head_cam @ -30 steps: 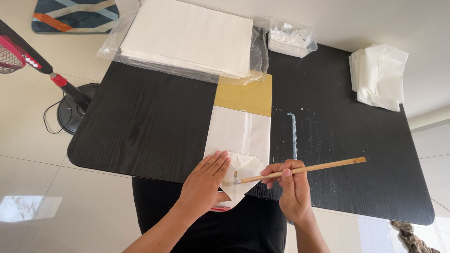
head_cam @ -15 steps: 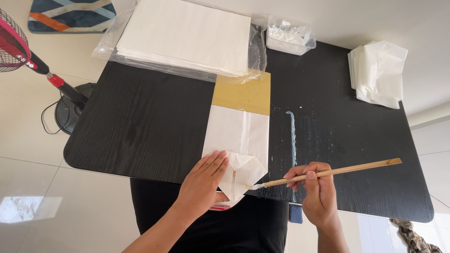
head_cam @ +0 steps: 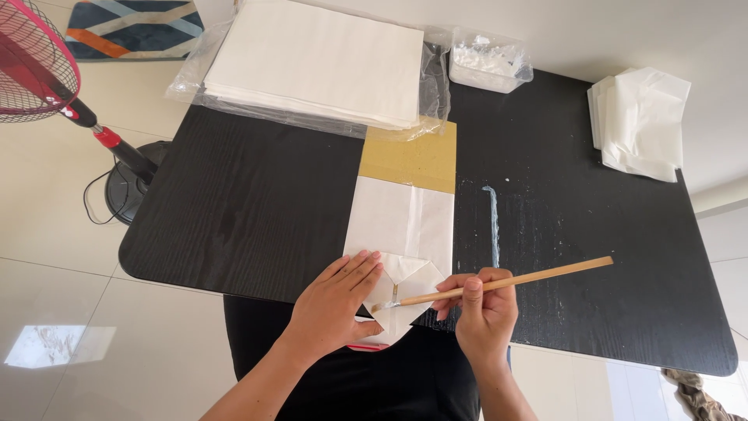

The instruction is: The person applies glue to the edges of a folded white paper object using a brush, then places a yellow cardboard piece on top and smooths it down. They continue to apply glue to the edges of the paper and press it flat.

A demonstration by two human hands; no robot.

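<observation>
Head view looks straight down on a black tabletop [head_cam: 249, 210] where a white paper bag [head_cam: 401, 226] lies flat, its folded bottom end hanging toward the near edge and a tan cardboard sheet [head_cam: 409, 156] showing from under its far end. The left hand [head_cam: 339, 300] lies open, palm down, fingers spread flat on the left part of the bag's folded flaps, pinning them to the tabletop. The right hand [head_cam: 483, 308] is just to the right of the folded end, closed around the wooden handle of a thin brush [head_cam: 499, 282]; the handle slants up and away to the right, and the bristle tip touches the folded flap right beside the left hand's fingertips. Between the hands sits the pointed, diamond-shaped fold of the bag. A pale streak of glue [head_cam: 493, 226] runs along the tabletop just right of the bag. At the far edge lies a thick stack of white sheets [head_cam: 319, 58] in clear plastic wrap, beside it a small clear tub [head_cam: 489, 62] with white paste, and well off to the right a loose pile of folded white paper [head_cam: 643, 121]. A red standing fan [head_cam: 35, 70] stands on the tiled floor at the left.
</observation>
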